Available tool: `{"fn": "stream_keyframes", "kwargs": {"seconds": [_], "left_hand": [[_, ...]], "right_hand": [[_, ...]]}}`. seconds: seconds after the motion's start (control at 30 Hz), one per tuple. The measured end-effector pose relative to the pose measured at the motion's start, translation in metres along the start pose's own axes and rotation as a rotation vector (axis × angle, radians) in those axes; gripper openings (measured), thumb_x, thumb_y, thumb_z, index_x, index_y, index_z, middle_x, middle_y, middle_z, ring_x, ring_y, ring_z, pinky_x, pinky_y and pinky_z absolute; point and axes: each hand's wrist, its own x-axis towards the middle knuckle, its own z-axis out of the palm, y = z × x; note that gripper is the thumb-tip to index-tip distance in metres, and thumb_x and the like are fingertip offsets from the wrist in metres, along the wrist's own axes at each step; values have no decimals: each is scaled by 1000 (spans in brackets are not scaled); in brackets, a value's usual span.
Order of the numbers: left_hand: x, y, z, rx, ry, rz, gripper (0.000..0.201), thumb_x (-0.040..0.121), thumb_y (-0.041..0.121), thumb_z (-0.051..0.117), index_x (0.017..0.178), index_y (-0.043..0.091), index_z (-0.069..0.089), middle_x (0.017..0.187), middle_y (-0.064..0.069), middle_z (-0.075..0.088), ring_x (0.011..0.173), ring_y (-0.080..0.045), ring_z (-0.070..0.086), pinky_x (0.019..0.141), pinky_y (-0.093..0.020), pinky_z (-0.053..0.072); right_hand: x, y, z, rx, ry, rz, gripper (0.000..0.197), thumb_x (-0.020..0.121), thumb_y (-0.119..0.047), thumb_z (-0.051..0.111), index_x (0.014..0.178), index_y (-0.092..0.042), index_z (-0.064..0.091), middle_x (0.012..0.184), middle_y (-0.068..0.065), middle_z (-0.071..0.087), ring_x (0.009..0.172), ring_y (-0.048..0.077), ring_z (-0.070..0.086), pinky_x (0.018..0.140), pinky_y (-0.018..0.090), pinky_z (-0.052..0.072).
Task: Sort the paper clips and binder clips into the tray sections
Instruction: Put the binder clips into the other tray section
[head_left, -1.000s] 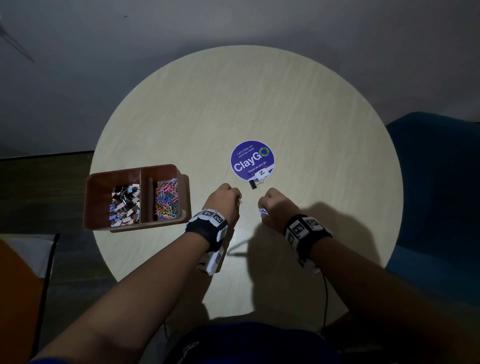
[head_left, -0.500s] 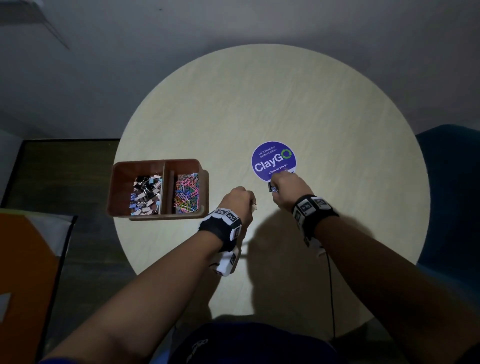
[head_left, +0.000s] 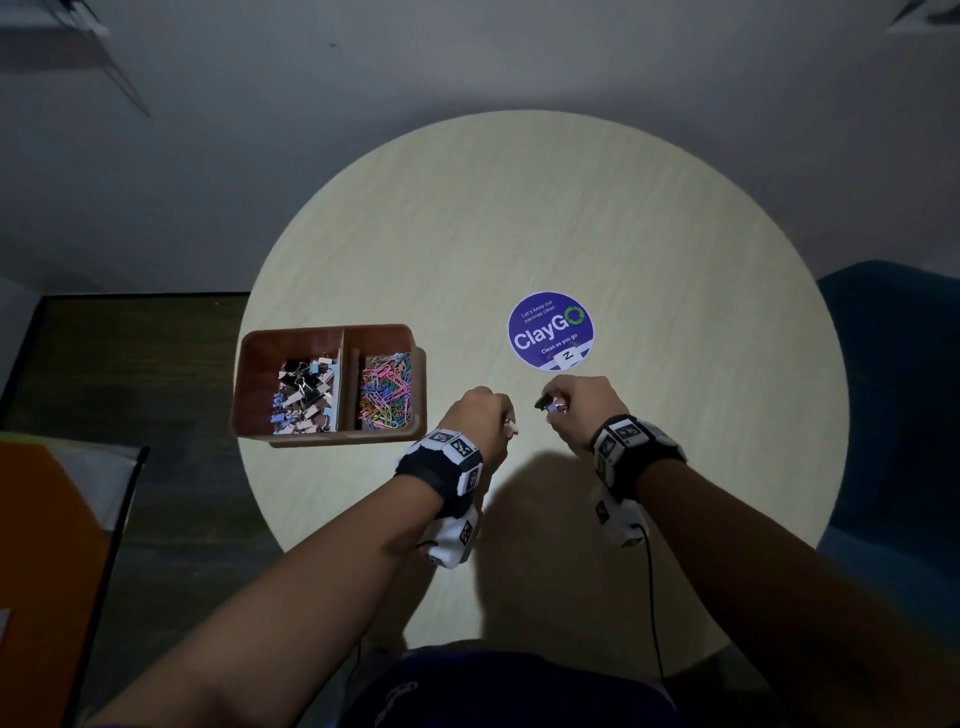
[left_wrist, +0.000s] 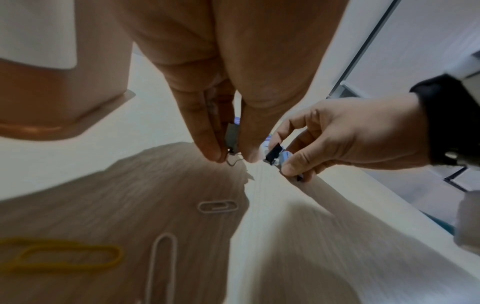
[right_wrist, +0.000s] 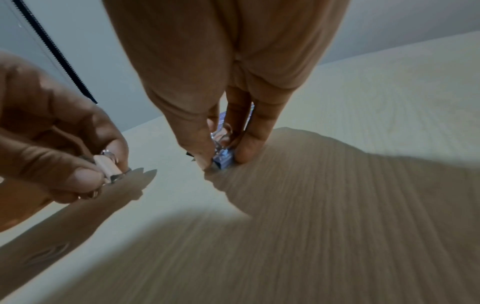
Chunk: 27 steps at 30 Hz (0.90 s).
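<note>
A brown two-section tray (head_left: 291, 343) sits on the table's left side, with binder clips (head_left: 304, 397) in its left section and coloured paper clips (head_left: 387, 397) in its right. My left hand (head_left: 506, 423) hovers just right of the tray and pinches a pale binder clip (right_wrist: 106, 168). My right hand (head_left: 553, 408) is close beside it, below the purple sticker, and grips a black binder clip (left_wrist: 274, 153) together with a blue binder clip (right_wrist: 223, 158). Under my left wrist lie loose paper clips: a small white one (left_wrist: 217, 206), a long white one (left_wrist: 162, 265) and a yellow one (left_wrist: 62, 257).
The round pale wooden table (head_left: 571, 208) carries a purple "ClayGo" sticker (head_left: 550, 330) near its middle. A blue chair (head_left: 893, 364) stands at the right. An orange object (head_left: 47, 571) is at the lower left, off the table.
My right hand reached up to the sticker's lower edge, took the black binder clip that lay there and drew back toward my left hand. The left hand has hardly moved.
</note>
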Motion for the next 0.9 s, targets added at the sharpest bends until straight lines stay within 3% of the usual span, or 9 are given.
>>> {"fn": "stream_keyframes", "kwargs": {"seconds": [0.17, 0.3, 0.4, 0.47, 0.53, 0.63, 0.7, 0.77, 0.9], "left_hand": [[-18, 8, -23, -76, 27, 71, 11, 85, 23, 63, 94, 21, 69, 97, -3, 59, 90, -23, 61, 81, -35, 52], [-39, -1, -73, -202, 209, 97, 14, 84, 19, 66, 97, 21, 71, 100, -4, 65, 95, -20, 61, 89, -30, 47], [-61, -29, -122, -218, 405, 47, 9, 84, 23, 71, 93, 25, 71, 99, 0, 67, 93, -16, 60, 87, -27, 45], [-75, -57, -151, -178, 496, -38, 8, 83, 25, 71, 91, 26, 70, 98, 2, 66, 93, -16, 59, 83, -26, 44], [-83, -88, -171, -126, 536, -115, 9, 83, 23, 71, 91, 25, 70, 97, 0, 66, 93, -20, 60, 81, -27, 43], [-95, -123, -182, -66, 485, -168, 22, 83, 17, 70, 104, 23, 67, 101, -4, 69, 96, -24, 64, 86, -33, 50], [-105, -135, -181, -22, 464, -187, 39, 84, 14, 69, 121, 21, 60, 111, -7, 67, 103, -26, 62, 90, -38, 50], [-112, -142, -178, 1, 489, -218, 42, 86, 12, 66, 127, 18, 57, 118, -10, 64, 109, -29, 58, 92, -39, 47], [-119, -145, -168, -64, 503, -226, 19, 88, 12, 63, 106, 18, 68, 108, -6, 67, 99, -24, 62, 85, -33, 49]], "right_hand": [[-20, -7, 5, 49, 24, 39, 15, 75, -18, 64, 87, -22, 71, 83, 0, 71, 69, 21, 65, 63, 34, 59], [-32, -47, -7, 203, 176, -29, 9, 77, -17, 70, 86, -19, 69, 78, -5, 65, 66, 12, 59, 56, 14, 44], [-37, -101, -20, 308, 269, -151, 14, 80, -16, 74, 92, -19, 71, 81, -6, 64, 70, 9, 59, 54, 3, 37], [-37, -142, -20, 328, 279, -247, 16, 81, -17, 75, 96, -18, 71, 87, -5, 68, 75, 10, 63, 56, 6, 41], [-34, -180, -14, 309, 267, -354, 18, 80, -19, 75, 98, -18, 71, 94, -3, 69, 83, 13, 64, 69, 17, 49], [-28, -230, 6, 250, 213, -459, 23, 79, -23, 75, 100, -18, 70, 98, 1, 70, 93, 19, 64, 85, 30, 50], [-23, -251, 21, 237, 100, -447, 28, 79, -27, 76, 106, -21, 71, 100, -1, 71, 94, 17, 64, 86, 29, 50], [-20, -255, 32, 247, 27, -410, 31, 81, -31, 75, 111, -24, 71, 101, -3, 73, 92, 13, 65, 86, 25, 50], [-23, -226, 29, 321, 121, -339, 14, 88, -22, 68, 101, -18, 74, 98, -2, 73, 87, 11, 65, 85, 24, 51]]}}
